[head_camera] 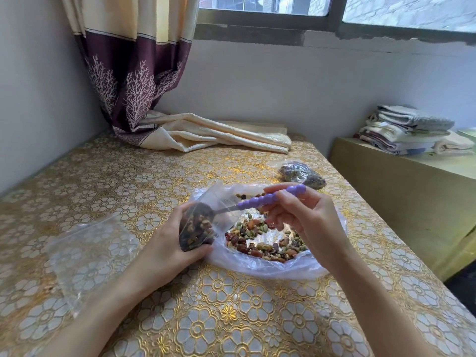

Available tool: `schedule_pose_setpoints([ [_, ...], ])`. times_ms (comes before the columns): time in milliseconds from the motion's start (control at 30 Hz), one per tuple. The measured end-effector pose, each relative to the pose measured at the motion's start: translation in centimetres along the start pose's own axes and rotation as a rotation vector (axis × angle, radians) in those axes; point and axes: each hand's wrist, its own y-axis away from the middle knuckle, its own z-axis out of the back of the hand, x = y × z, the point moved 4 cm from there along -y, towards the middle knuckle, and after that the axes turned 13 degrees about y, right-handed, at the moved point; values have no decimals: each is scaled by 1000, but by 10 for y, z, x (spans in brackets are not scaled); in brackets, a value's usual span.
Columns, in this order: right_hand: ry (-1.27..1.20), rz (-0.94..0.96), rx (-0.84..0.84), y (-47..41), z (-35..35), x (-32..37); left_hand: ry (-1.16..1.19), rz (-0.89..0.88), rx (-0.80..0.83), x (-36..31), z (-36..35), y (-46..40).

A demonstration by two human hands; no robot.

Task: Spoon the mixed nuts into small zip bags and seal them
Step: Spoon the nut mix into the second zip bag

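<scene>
My left hand (167, 243) grips a small clear zip bag (198, 228), tilted and partly filled with nuts. My right hand (306, 220) holds a spoon (268, 198) by its purple beaded handle, and the metal bowl of the spoon reaches into the mouth of that bag. A pile of mixed nuts (268, 240) lies inside a large open clear plastic bag (257, 266) spread on the table, just right of my left hand. Farther back on the right rests a filled small bag (301, 173).
A stack of empty clear zip bags (87, 253) lies flat at the left on the gold flowered tablecloth (231, 318). A curtain's end (206, 135) drapes over the table's far edge. Folded towels (409, 130) sit on a low cabinet at the right.
</scene>
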Motion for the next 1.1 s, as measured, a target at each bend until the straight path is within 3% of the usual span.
schedule_pose_setpoints([
  [167, -98, 1, -18, -7, 15, -6, 21, 26, -58, 2, 3, 0],
  [367, -219, -100, -225, -20, 61, -27, 171, 70, -121, 0, 6, 0],
  [500, -168, -170, -315, -24, 86, -41, 204, 77, -130, 0, 6, 0],
  [667, 81, -136, -373, -26, 100, -40, 282, 101, -161, 0, 7, 0],
  [833, 165, -123, -353, -27, 102, -35, 417, 141, -192, -2, 10, -2],
  [1100, 163, -221, -260, -25, 88, -34, 413, 103, -189, -5, 11, -1],
])
